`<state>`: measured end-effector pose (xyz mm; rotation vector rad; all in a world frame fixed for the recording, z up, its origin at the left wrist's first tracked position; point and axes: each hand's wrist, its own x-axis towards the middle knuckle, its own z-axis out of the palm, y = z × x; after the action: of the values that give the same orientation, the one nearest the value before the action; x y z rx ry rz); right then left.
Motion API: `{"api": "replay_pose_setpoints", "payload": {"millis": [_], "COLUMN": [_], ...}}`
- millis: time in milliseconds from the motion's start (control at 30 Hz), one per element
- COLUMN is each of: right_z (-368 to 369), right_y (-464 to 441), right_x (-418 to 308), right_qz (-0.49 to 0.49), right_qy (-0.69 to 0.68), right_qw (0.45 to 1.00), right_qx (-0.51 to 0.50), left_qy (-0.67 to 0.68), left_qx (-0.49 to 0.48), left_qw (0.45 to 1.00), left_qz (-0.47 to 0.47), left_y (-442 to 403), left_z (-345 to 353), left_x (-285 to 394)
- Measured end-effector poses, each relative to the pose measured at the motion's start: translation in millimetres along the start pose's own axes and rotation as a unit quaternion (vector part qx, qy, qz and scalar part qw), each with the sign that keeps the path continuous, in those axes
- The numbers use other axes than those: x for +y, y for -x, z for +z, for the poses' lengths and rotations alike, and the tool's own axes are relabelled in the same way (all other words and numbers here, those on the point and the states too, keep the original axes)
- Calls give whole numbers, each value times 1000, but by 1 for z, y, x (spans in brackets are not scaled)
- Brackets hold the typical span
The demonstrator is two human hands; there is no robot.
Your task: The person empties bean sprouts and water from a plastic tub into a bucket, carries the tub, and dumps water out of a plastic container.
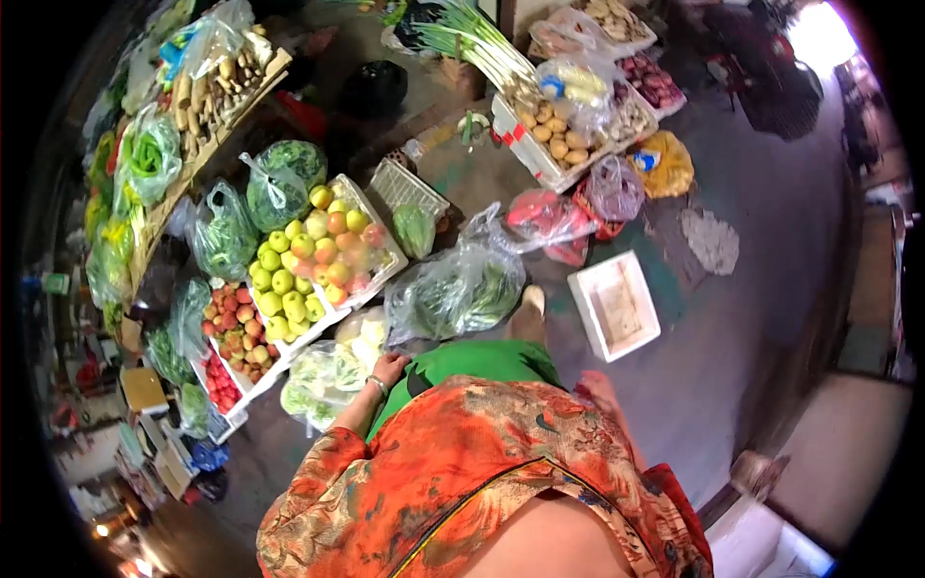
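Observation:
At the left edge of the green garment is my left hand (390,367), a bracelet on its wrist. It is nearest a clear bag of pale leafy vegetables (325,378); whether it touches the bag or grips anything is unclear. My right hand (598,389) is smeared by motion on the other side, below a white foam box (617,306) on the floor. Ahead of my body lies a large clear bag of green vegetables (458,292). A foot (532,303) shows just right of that bag.
Left are boxes of green apples (281,281) and small red-brown fruit (241,332). A wooden shelf (207,159) of vegetables stands beyond. Ahead, a carton of potatoes (557,135) sits beside long green onions (482,48). A red bag (544,214) and yellow bag (665,166) lie nearby.

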<state>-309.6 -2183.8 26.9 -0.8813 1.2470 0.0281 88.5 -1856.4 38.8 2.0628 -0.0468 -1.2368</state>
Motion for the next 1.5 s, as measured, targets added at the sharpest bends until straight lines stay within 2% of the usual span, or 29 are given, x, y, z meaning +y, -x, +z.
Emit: {"api": "replay_pose_setpoints", "payload": {"millis": [67,100,133,200,300,333,367,433,533,600,633,667,733,767,800,867,933,1000,1067,1133,1167,1200,1233,1267,1300,1333,1400,1467,1500], "right_z": [-30,-44,-59,-94,-141,-148,-149,-153,-144,-124,-113,-103,-86,-77,-70,-56,-47,-42,-47,-46,-52,-42,-31,-17,3,20,72,135,182], "right_y": [-18,-18,-24,-45,-63,-67,-74,-90,-120,-140,-147,-154,-177,-187,-193,-205,-218,-231,-266,-291,-318,-330,-340,-350,-361,-372,-413,-445,-437], "right_x": [-29,-45,-59,-85,-130,-147,-162,-186,-214,-229,-236,-242,-252,-258,-263,-275,-292,-310,-312,-325,-321,-336,-351,-363,-369,-379,-414,-451,-489], "right_qz": [-14,-16,-21,-2,16,0,-4,-1,-35,-20,-14,-8,11,30,30,21,40,-7,-2,46,27,52,77,143,82,96,114,41,32], "right_qy": [-25,-17,-8,17,84,127,132,-47,27,39,63,86,97,100,102,103,82,214,144,67,55,52,50,-19,81,87,29,4,24], "right_qw": [997,998,998,999,996,992,991,993,998,999,998,996,994,992,992,990,993,973,986,991,983,982,981,979,986,984,980,973,978], "right_qx": [-68,-60,-52,-48,-13,13,8,108,42,26,9,-7,-40,-68,-70,-88,-71,-88,-86,-105,-174,-174,-173,-145,-120,-119,-160,-229,-203], "left_qy": [-67,-121,-83,-142,-21,-6,-9,-6,6,36,59,64,76,-79,-78,-78,-89,12,-7,-24,-25,-26,-66,7,26,45,82,16,-84], "left_qx": [13,19,7,34,73,73,88,108,109,163,139,143,116,156,159,119,123,135,122,108,84,62,95,96,87,78,84,154,224], "left_qw": [997,991,995,987,994,995,996,994,994,981,981,980,989,958,958,975,974,990,992,992,995,996,992,993,995,996,986,987,969], "left_qz": [47,56,57,65,81,61,33,8,-22,99,122,120,58,228,227,171,169,-35,-43,-55,-55,-53,-42,-71,-39,-8,-120,-52,58], "left_y": [-14,-16,-15,-14,-38,-17,-13,-10,-12,-24,-10,-16,-41,-64,-70,-87,-114,-143,-176,-213,-232,-254,-266,-280,-287,-294,-298,-314,-332], "left_z": [31,48,63,81,103,104,106,108,106,112,111,112,106,108,105,99,95,91,78,62,50,37,19,-1,-26,-53,-113,-175,-205], "left_x": [5,13,26,64,53,92,102,121,130,115,137,137,122,94,101,115,130,150,164,173,174,182,201,220,246,273,353,407,413]}}
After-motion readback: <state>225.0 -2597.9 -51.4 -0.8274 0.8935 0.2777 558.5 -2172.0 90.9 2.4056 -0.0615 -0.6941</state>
